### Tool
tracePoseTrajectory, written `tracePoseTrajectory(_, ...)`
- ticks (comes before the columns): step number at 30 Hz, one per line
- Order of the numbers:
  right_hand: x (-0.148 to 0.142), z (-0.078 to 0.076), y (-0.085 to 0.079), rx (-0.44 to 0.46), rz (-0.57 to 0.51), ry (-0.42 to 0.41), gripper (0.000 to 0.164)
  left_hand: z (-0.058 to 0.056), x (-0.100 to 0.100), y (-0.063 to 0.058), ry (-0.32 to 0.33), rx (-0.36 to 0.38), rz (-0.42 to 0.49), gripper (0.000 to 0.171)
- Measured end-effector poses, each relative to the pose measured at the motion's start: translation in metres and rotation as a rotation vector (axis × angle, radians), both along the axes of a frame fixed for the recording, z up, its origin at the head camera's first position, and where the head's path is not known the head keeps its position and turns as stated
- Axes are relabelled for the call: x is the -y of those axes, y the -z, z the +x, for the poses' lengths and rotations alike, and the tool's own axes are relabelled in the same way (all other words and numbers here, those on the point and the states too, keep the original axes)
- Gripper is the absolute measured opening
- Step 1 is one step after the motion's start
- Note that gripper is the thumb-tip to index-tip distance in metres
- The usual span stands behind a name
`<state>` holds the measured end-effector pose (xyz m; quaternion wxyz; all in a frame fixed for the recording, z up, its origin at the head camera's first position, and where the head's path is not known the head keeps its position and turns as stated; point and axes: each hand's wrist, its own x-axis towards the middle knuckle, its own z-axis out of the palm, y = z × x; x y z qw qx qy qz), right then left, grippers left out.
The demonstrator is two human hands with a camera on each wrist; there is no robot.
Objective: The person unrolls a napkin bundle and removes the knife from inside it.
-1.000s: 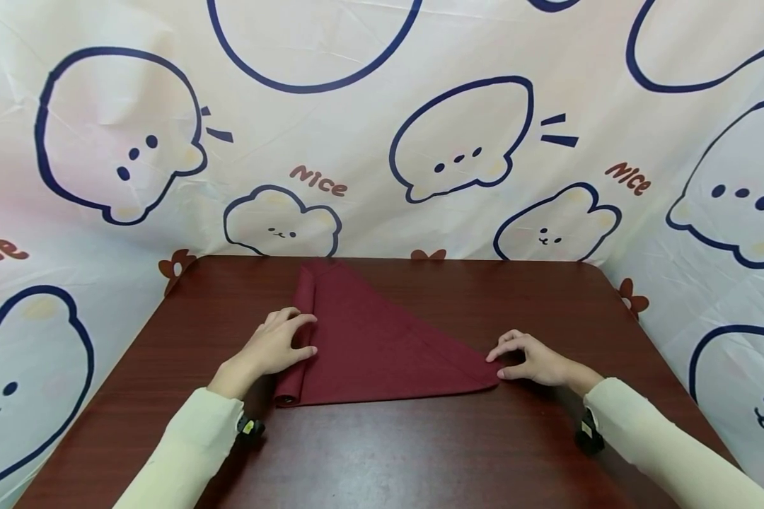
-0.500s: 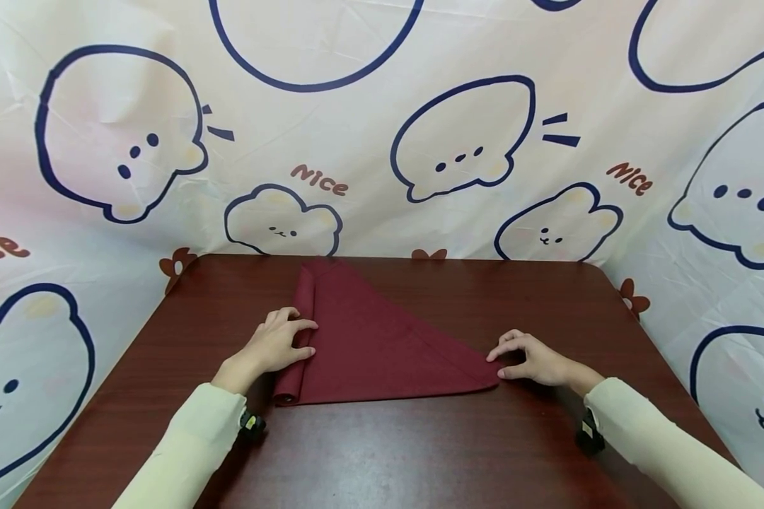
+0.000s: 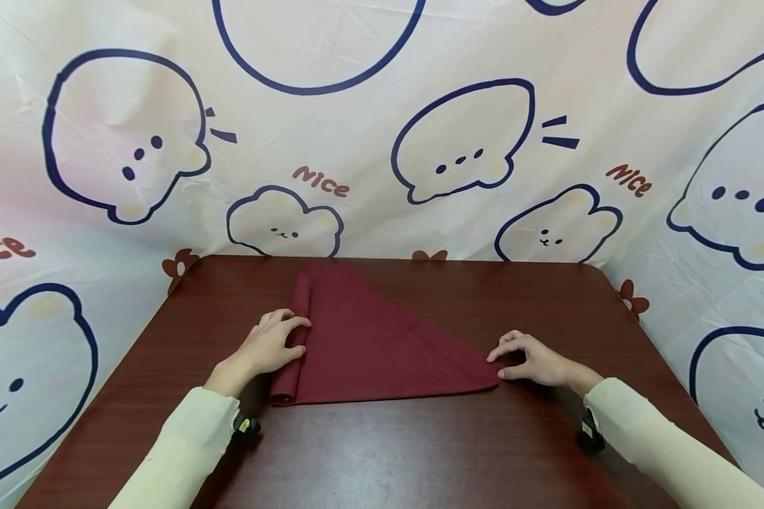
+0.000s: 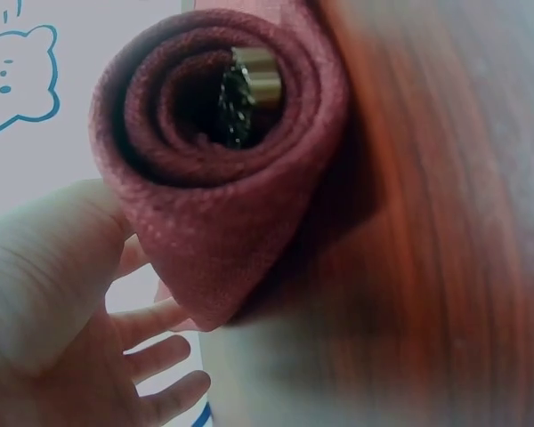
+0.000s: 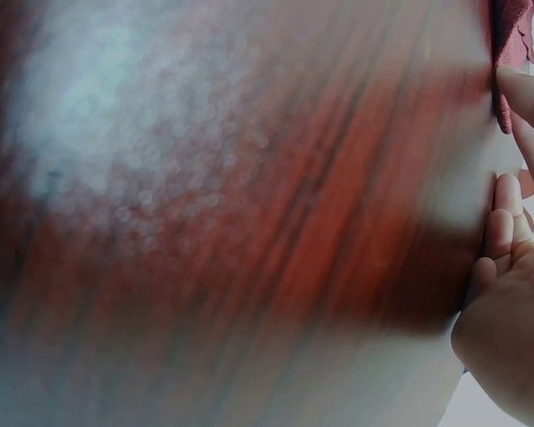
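Observation:
A dark red cloth [image 3: 369, 346] lies on the table, its left side rolled into a tube and its right side tapering to a corner. My left hand [image 3: 264, 346] grips the rolled part, thumb and fingers curved over it. In the left wrist view the roll's spiral end [image 4: 222, 222] faces the camera; a shiny gold-coloured piece with a dark glittery side [image 4: 254, 84] shows inside, its kind unclear. At the right corner, my right hand [image 3: 537, 359] pinches the cloth between thumb and forefinger. Only a sliver of cloth [image 5: 513, 40] shows in the right wrist view.
The brown wooden table [image 3: 388, 452] reaches back to a pale printed curtain [image 3: 369, 141], which also hangs at both sides. A dark wrist camera [image 3: 247, 428] sits under the left wrist, another camera [image 3: 588, 433] under the right.
My left hand and the roll have shifted slightly to the left. The right hand stays at the cloth's corner.

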<state>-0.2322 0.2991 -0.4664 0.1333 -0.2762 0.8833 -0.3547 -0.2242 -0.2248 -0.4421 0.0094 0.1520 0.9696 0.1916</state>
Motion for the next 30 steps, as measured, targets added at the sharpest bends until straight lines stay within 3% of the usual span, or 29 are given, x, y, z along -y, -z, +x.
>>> tracePoseTrajectory(30, 0.000, 0.001, -0.001, 0.017, 0.007, 0.006, 0.023, 0.007, 0.026, -0.002, -0.049, 0.033, 0.045, 0.044)
